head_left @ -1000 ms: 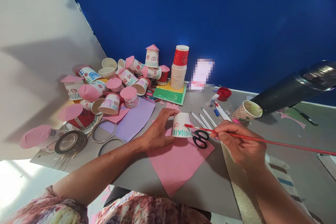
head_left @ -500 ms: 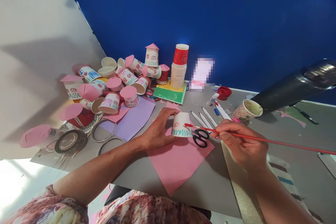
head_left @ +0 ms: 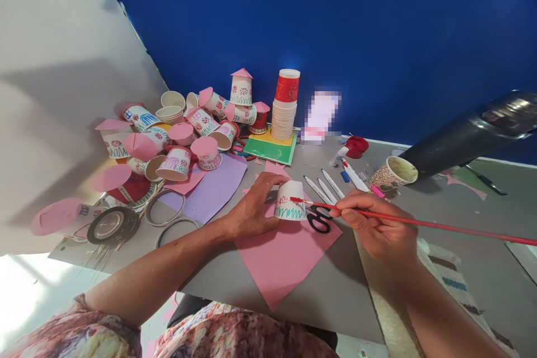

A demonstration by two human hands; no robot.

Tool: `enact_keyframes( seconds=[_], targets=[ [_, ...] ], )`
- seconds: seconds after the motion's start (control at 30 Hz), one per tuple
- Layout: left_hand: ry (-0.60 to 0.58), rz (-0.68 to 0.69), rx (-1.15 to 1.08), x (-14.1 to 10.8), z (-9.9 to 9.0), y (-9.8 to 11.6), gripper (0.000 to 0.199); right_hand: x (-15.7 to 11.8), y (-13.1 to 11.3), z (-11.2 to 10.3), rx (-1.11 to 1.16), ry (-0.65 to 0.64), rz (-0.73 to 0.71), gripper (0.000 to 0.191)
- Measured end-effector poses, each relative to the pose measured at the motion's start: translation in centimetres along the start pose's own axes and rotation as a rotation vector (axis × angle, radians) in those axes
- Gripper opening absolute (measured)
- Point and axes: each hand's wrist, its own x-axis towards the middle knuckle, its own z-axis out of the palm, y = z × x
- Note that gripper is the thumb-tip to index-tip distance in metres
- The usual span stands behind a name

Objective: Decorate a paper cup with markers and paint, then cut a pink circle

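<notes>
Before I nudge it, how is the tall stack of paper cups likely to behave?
The stack of paper cups would probably tip easily, being tall and narrow with a red cup on top. It looks light for its size, as thin paper cups usually are. The glossy green and yellow packet beneath it might slide along with a low push.

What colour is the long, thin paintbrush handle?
The paintbrush handle is red; the head view shows it.

The far end of the red paintbrush (head_left: 440, 226) runs past the right edge. The blades of the black-handled scissors (head_left: 319, 219) are hidden. A pixelated patch (head_left: 322, 116) near the blue wall (head_left: 335, 22) is unreadable, and the print on the markers (head_left: 334, 182) is too small to read.
</notes>
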Motion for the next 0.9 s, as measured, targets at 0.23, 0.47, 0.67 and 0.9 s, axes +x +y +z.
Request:
enact_keyframes(
  seconds=[0.23,0.47,0.67,0.9],
  targets=[
    [0.007,0.013,-0.002,-0.1,0.0,0.0,0.073,0.2,-0.2,-0.3,-0.023,0.013,-0.002,0.012],
    [0.001,0.004,0.010,-0.1,-0.1,-0.2,0.071,0.3,-0.9,-0.2,-0.053,0.102,0.072,0.015],
    [0.012,0.003,0.023,0.0,-0.1,0.0,0.066,0.3,-1.1,-0.3,-0.046,0.086,0.084,0.016],
    [0.018,-0.001,0.008,-0.1,0.0,-0.4,0.068,0.1,-1.1,-0.4,-0.032,0.096,0.117,0.017]
  ],
)
